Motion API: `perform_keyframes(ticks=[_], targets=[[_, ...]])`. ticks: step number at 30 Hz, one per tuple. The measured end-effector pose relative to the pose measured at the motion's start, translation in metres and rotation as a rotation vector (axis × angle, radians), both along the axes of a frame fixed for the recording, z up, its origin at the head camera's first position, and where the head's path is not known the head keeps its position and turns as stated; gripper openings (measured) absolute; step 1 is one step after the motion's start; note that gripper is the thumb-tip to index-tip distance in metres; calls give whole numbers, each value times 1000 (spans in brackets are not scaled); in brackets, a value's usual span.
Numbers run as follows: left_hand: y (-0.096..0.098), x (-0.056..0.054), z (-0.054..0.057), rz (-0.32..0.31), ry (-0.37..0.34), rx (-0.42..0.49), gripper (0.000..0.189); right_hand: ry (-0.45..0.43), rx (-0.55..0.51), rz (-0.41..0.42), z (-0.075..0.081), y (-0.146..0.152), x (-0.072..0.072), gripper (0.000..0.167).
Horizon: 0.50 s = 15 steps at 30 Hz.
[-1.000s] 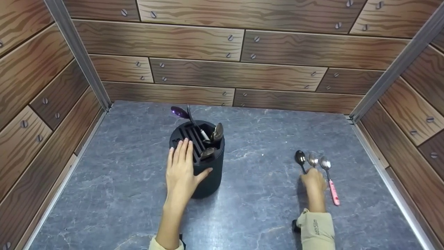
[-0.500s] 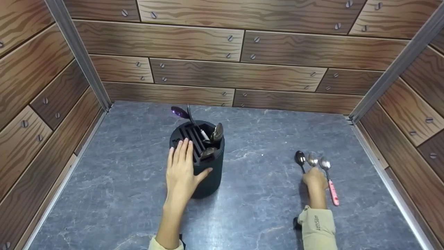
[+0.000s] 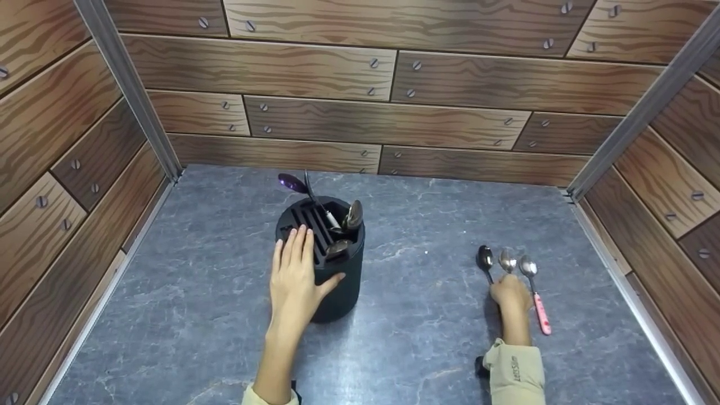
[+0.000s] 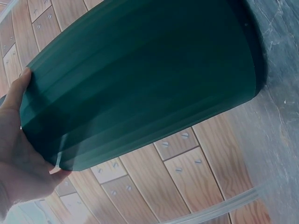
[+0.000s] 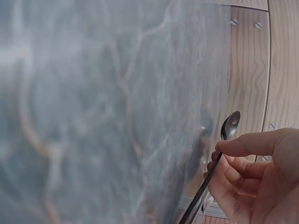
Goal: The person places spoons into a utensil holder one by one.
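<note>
"Head view first: where is the left hand (image 3: 293, 278), and in what state?"

"Left of centre, low in the frame. From my remote station I record it spread wide, fingers straight over the rim of the black holder (image 3: 340, 289), thumb across its near side. The holder stands upright on the bench (image 3: 416, 315)."

"Contents?"

"I note a purple spoon (image 3: 292, 182) leaning out toward the upper left, and other spoon bowls at the rim's right side."

"And the right hand (image 3: 511, 291)?"

"Lower right of the frame, held narrow. My right wrist feed shows thumb and fingers pinching the handle of a dark spoon (image 3: 485, 257)."

"Adjacent items?"

"A silver spoon (image 3: 508, 259), partly hidden by the hand; whether it is touched, I cannot tell. Farther right lies a pink-handled spoon (image 3: 538, 304)."
</note>
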<state>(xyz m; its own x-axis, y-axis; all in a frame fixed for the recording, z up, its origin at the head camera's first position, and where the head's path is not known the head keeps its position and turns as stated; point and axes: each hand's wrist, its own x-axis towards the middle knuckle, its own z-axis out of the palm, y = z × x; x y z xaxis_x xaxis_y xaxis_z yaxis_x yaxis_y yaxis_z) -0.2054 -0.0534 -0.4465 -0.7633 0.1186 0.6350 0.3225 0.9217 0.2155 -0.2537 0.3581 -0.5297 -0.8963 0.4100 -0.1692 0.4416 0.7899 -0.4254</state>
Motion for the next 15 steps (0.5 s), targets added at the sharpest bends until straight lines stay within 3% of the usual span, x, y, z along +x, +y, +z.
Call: perform_keyframes(ticks=[7,15], targets=[[0,1,0,-3,-6,1,96,35,-28,9,5,-5,7,12],[0,0,0,-7,46,4,96,83,-72,0,16,-17,10,23]])
